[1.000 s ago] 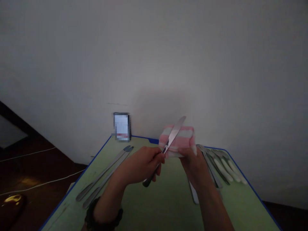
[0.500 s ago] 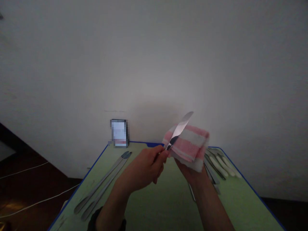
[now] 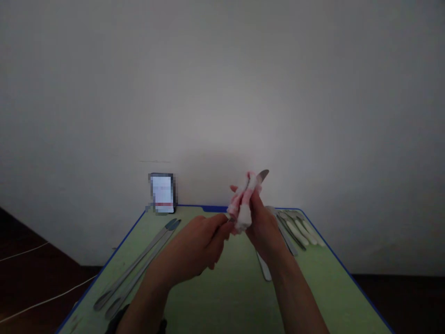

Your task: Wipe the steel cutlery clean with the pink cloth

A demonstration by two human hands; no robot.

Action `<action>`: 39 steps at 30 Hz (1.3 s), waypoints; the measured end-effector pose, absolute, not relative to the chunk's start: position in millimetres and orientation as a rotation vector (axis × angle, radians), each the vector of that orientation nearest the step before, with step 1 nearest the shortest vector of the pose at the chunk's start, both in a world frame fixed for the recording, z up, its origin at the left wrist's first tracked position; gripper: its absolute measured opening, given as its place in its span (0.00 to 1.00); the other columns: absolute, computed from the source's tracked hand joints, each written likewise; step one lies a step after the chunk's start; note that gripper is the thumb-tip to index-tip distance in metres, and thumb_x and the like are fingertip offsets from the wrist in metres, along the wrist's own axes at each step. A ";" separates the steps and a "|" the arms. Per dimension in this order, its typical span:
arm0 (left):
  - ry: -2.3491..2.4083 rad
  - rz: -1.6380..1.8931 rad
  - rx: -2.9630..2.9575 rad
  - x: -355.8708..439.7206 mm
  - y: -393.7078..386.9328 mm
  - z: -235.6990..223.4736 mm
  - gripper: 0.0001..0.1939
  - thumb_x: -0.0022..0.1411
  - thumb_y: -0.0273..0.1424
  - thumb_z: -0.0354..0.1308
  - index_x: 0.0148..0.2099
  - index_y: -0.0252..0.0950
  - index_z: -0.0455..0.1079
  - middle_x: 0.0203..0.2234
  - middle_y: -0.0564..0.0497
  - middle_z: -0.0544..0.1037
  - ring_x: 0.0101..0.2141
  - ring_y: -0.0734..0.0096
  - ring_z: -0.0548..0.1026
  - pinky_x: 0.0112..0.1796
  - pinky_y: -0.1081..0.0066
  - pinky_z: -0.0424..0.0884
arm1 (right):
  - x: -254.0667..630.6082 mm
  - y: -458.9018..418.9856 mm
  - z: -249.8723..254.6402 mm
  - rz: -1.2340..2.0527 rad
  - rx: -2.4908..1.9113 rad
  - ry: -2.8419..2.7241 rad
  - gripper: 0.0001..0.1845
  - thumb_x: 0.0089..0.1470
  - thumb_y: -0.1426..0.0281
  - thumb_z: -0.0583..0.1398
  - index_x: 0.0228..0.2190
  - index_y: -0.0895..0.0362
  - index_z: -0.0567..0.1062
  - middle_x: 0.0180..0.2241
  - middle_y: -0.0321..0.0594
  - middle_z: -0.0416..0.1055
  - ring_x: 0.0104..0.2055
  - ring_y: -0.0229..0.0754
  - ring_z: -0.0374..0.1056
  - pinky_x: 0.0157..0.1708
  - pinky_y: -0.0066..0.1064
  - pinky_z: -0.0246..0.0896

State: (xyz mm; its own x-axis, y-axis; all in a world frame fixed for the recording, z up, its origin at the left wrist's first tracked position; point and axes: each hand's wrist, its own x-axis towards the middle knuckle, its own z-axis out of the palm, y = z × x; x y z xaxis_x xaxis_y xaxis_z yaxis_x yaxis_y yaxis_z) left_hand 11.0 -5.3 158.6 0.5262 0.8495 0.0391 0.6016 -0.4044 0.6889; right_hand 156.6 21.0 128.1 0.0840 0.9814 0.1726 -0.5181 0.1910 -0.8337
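Note:
In the middle of the view, a table knife [image 3: 263,176] points up and to the right, its blade tip sticking out past a cloth. My left hand [image 3: 205,241] is closed around the knife's handle, which is mostly hidden by the fingers. A pink and white striped towel [image 3: 245,211] is folded over both sides of the blade. My right hand [image 3: 263,227] grips the towel from the right, squeezing it around the knife. Both hands are raised above the green table [image 3: 215,297].
Two long-handled metal utensils [image 3: 139,266] lie on the table's left side. Several pieces of cutlery with white handles [image 3: 299,232] lie at the right, and a flat metal handle [image 3: 264,268] shows beside my right wrist. A pixelated phone-like screen [image 3: 162,192] stands at the back left, before the wall.
The towel was spread open in my right hand with the blade lying over it; now it is folded around the blade and gripped. The whole view has shifted slightly.

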 end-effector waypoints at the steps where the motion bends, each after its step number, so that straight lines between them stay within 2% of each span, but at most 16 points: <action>1: 1.176 0.526 2.135 9.9 -5.4 159.2 0.17 0.69 0.38 0.39 0.32 0.38 0.62 0.12 0.59 0.68 0.16 0.75 0.68 0.25 0.75 0.63 | 156.0 20.0 129.3 1.292 -0.681 -0.877 0.22 0.51 0.51 0.59 0.38 0.56 0.76 0.23 0.35 0.73 0.24 0.37 0.66 0.26 0.29 0.64; 5: 1.240 0.595 2.086 6.9 -5.0 158.8 0.19 0.69 0.40 0.38 0.31 0.38 0.61 0.12 0.59 0.68 0.17 0.74 0.70 0.25 0.75 0.64 | 152.9 19.4 131.2 1.305 -0.721 -0.881 0.16 0.52 0.56 0.59 0.34 0.55 0.75 0.25 0.35 0.74 0.22 0.36 0.64 0.22 0.27 0.60; 10: 1.282 0.670 2.042 7.2 -2.8 154.3 0.19 0.69 0.41 0.37 0.31 0.38 0.60 0.10 0.60 0.64 0.13 0.75 0.67 0.21 0.76 0.62 | 147.9 22.4 128.8 1.255 -0.736 -0.728 0.12 0.45 0.61 0.64 0.29 0.56 0.75 0.30 0.39 0.77 0.30 0.41 0.70 0.31 0.30 0.66; 13: 1.261 0.610 2.065 10.6 -1.2 150.4 0.18 0.69 0.40 0.37 0.32 0.38 0.60 0.11 0.60 0.65 0.12 0.76 0.67 0.19 0.77 0.62 | 140.0 20.9 132.8 1.359 -0.637 -0.698 0.15 0.45 0.57 0.62 0.30 0.56 0.76 0.30 0.40 0.77 0.35 0.45 0.72 0.32 0.34 0.67; 15: 1.237 0.567 2.066 13.3 0.2 148.2 0.17 0.69 0.38 0.36 0.32 0.38 0.60 0.12 0.60 0.65 0.11 0.77 0.66 0.18 0.78 0.62 | 134.7 19.1 136.6 1.407 -0.625 -0.670 0.20 0.48 0.52 0.58 0.31 0.56 0.76 0.31 0.41 0.77 0.35 0.45 0.73 0.32 0.34 0.67; 17: 1.204 0.540 2.045 15.4 1.3 147.0 0.16 0.69 0.37 0.36 0.33 0.38 0.59 0.12 0.60 0.65 0.11 0.77 0.66 0.16 0.78 0.62 | 131.6 17.3 139.8 1.413 -0.667 -0.677 0.22 0.49 0.52 0.58 0.33 0.57 0.77 0.32 0.41 0.78 0.35 0.44 0.73 0.34 0.34 0.67; 21: 1.130 0.491 1.989 15.1 -0.4 148.4 0.18 0.69 0.39 0.35 0.32 0.38 0.60 0.13 0.59 0.66 0.13 0.77 0.68 0.16 0.79 0.62 | 132.3 16.7 142.3 1.371 -0.666 -0.655 0.15 0.46 0.58 0.64 0.31 0.57 0.77 0.30 0.39 0.77 0.33 0.41 0.72 0.31 0.30 0.67; 24: 1.119 0.345 2.026 8.3 -7.7 153.4 0.19 0.68 0.41 0.38 0.30 0.38 0.60 0.13 0.58 0.67 0.16 0.75 0.70 0.21 0.76 0.64 | 138.4 21.7 138.8 1.332 -0.594 -0.516 0.10 0.48 0.61 0.63 0.28 0.55 0.75 0.26 0.34 0.74 0.31 0.38 0.72 0.27 0.28 0.66; 26: 1.123 0.240 2.080 0.2 -14.9 158.7 0.16 0.67 0.40 0.41 0.30 0.38 0.60 0.14 0.58 0.69 0.19 0.74 0.71 0.26 0.75 0.65 | 145.0 27.1 134.1 1.302 -0.538 -0.440 0.08 0.48 0.63 0.63 0.28 0.54 0.74 0.27 0.32 0.74 0.32 0.36 0.72 0.30 0.27 0.67; 29: 1.147 0.239 2.105 -12.4 -24.5 167.3 0.15 0.68 0.39 0.41 0.33 0.38 0.61 0.16 0.58 0.71 0.20 0.74 0.70 0.26 0.75 0.63 | 154.6 33.6 129.2 1.252 -0.455 -0.402 0.09 0.47 0.65 0.65 0.32 0.53 0.73 0.31 0.31 0.74 0.34 0.33 0.72 0.32 0.25 0.67; 32: 1.082 0.222 2.119 -16.5 -26.6 170.2 0.15 0.69 0.37 0.40 0.36 0.38 0.64 0.17 0.57 0.72 0.20 0.75 0.70 0.26 0.76 0.63 | 154.9 32.5 131.9 1.235 -0.438 -0.343 0.08 0.48 0.67 0.64 0.33 0.54 0.73 0.31 0.32 0.74 0.31 0.32 0.70 0.30 0.23 0.66; 35: 1.020 0.221 2.166 -9.7 -19.8 164.4 0.14 0.69 0.34 0.39 0.36 0.38 0.64 0.18 0.57 0.73 0.20 0.75 0.69 0.28 0.76 0.63 | 142.4 24.4 137.4 1.232 -0.469 -0.275 0.06 0.49 0.68 0.63 0.31 0.55 0.73 0.27 0.31 0.72 0.25 0.29 0.67 0.25 0.20 0.63; 39: 1.142 0.358 2.319 2.1 -6.9 154.0 0.15 0.68 0.31 0.39 0.31 0.38 0.61 0.20 0.53 0.73 0.23 0.71 0.71 0.32 0.72 0.64 | 118.1 14.1 136.4 1.325 -0.574 -0.369 0.08 0.50 0.64 0.63 0.27 0.57 0.73 0.21 0.31 0.71 0.20 0.30 0.64 0.20 0.21 0.59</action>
State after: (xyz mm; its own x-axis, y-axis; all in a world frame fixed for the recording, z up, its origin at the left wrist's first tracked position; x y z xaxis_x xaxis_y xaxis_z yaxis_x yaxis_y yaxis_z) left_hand 2.1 -6.9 154.0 0.6084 0.7936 0.0050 0.6546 -0.5054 0.5622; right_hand 118.1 14.1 136.4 0.2170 0.9738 -0.0674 -0.7983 0.1373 -0.5864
